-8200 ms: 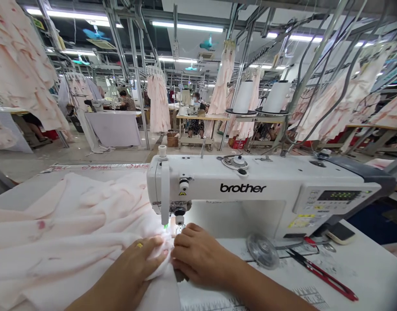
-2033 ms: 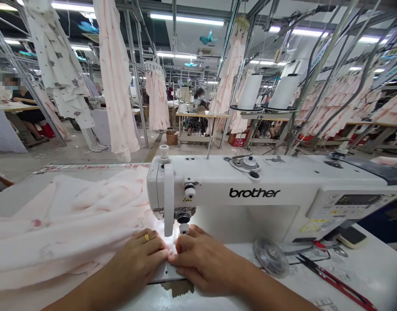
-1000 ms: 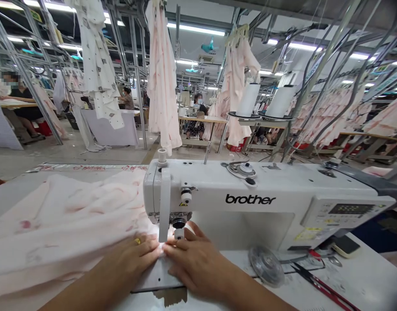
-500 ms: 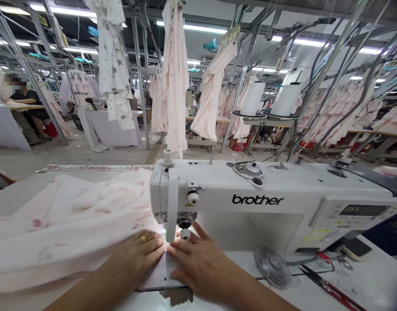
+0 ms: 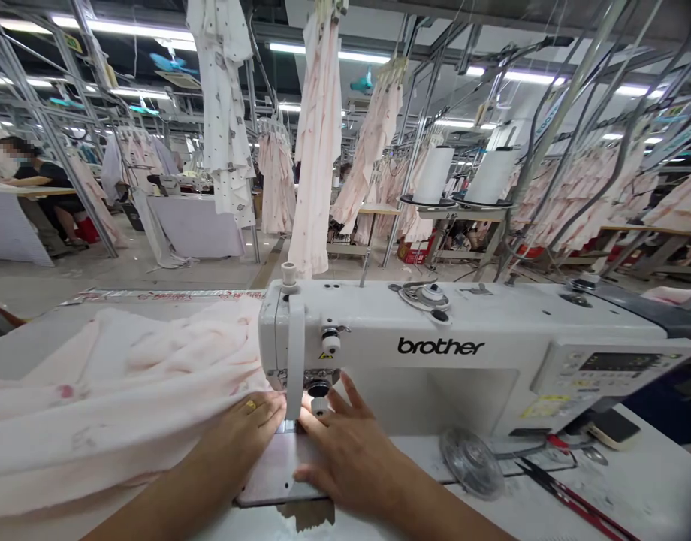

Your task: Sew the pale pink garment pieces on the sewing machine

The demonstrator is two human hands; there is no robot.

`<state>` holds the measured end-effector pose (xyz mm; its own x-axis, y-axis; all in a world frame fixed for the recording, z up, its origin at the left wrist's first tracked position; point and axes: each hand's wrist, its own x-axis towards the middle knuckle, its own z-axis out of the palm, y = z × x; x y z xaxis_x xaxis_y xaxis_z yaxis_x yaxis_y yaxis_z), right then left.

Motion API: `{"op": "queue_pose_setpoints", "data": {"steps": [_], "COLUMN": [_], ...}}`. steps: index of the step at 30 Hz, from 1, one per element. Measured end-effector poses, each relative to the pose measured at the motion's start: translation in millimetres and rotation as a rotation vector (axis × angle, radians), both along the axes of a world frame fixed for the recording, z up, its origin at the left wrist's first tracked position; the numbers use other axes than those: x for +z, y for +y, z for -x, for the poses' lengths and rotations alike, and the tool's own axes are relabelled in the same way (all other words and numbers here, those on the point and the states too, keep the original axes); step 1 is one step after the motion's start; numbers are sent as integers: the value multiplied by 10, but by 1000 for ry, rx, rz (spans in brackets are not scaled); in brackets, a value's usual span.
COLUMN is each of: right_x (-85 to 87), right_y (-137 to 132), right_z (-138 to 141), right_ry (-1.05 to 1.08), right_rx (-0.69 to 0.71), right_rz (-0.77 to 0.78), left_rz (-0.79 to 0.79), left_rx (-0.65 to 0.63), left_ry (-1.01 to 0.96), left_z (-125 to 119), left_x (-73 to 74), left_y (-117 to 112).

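Pale pink printed fabric point(image 5: 154, 391) lies in folds left of the white brother sewing machine point(image 5: 379, 315) and runs toward its needle area. My left hand point(image 5: 249, 421), wearing a gold ring, is at the fabric's right end beside the needle; its fingers are together, closed on the cloth. My right hand point(image 5: 351, 443) rests flat just right of the presser area, fingers spread, thumb out over the machine bed point(image 5: 272, 469). The needle and the fingertips nearest it are hidden behind the machine head.
Red-handled thread snips point(image 5: 571, 496) and a clear round disc-shaped object point(image 5: 472, 462) lie on the right side of the table. Two white thread cones point(image 5: 436, 174) stand behind the machine. Garments point(image 5: 317, 150) hang overhead. A person point(image 5: 41, 173) sits far left.
My right hand's fingers have spread wider and its tips have moved slightly away from the left hand's. The machine's display has gone dark. The view has shifted a little, and hanging garments have moved.
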<state>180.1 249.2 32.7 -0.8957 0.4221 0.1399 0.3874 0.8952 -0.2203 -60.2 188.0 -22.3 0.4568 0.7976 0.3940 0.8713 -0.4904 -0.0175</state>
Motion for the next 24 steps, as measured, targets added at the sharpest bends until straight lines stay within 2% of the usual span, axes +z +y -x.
{"op": "queue_pose_setpoints", "data": {"steps": [7,13,16,18,21,22,24], "right_x": [-20,-207,-132,12,179,176,51], "right_y": [26,160,216,230,209,192,152], "right_z": [-23,-61,-85,-128,-314,-422,-711], "right_ry": [28,108,113,63,-27,-43,-36], "right_rx": [-7,-54,-144,-236,-377,-410,-480], "right_rz": [-2,-123,-150,-135,-135,-157,-245], "left_rz": [-1,144,212,242,266,264,240], "left_rx": [11,29,53,52,3,0,49], "left_ry": [34,59,30,-46,-276,-345,-444], "left_z": [-21,-59,-98,-114,-48,13,198], "left_x": [-36,113,198,232,233,223,201], "left_y": [32,28,12,-4,2,23,99]}}
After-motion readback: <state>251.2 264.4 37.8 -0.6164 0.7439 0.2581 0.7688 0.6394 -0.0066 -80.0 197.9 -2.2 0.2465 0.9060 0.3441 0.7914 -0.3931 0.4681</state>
